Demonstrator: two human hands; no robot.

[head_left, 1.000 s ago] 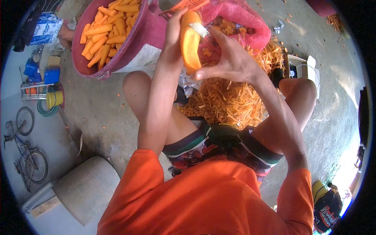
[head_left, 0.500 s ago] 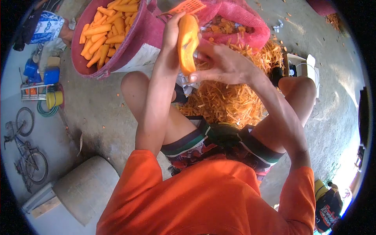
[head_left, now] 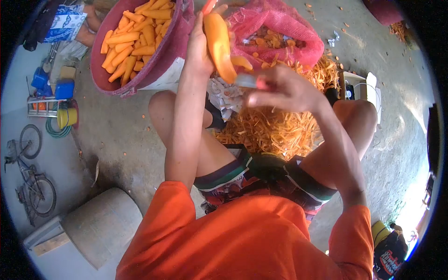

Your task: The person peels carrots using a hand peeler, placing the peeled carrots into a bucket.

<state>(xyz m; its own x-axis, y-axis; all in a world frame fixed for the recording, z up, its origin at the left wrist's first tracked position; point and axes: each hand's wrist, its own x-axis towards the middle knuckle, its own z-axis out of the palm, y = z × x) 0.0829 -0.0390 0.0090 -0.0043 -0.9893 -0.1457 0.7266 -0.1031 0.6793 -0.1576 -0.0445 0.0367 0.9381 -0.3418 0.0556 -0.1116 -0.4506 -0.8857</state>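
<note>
My left hand (head_left: 200,49) is closed around a large orange carrot (head_left: 218,44), held tilted with its lower end toward my right hand. In my right hand (head_left: 284,88), blurred by motion, is a peeler (head_left: 246,81) with a grey blade and a red part at the fingers. Its blade is right at the carrot's lower end. A curl of peel (head_left: 241,62) stands off the carrot's right side. Beneath the hands, a heap of carrot peelings (head_left: 275,128) lies between my legs. A red-orange piece (head_left: 209,5) shows above my left hand, partly cut off by the frame.
A pink tub (head_left: 154,70) full of peeled carrots stands at the upper left. An open pink mesh sack (head_left: 308,35) holds carrot scraps. A white box (head_left: 371,84) sits by my right knee. A person's leg (head_left: 88,35) shows at far left, above a bicycle (head_left: 35,175).
My right hand has moved down and right, bringing the peeler into sight at the carrot's lower end. The curl of peel now shows. The carrot has shifted slightly left.
</note>
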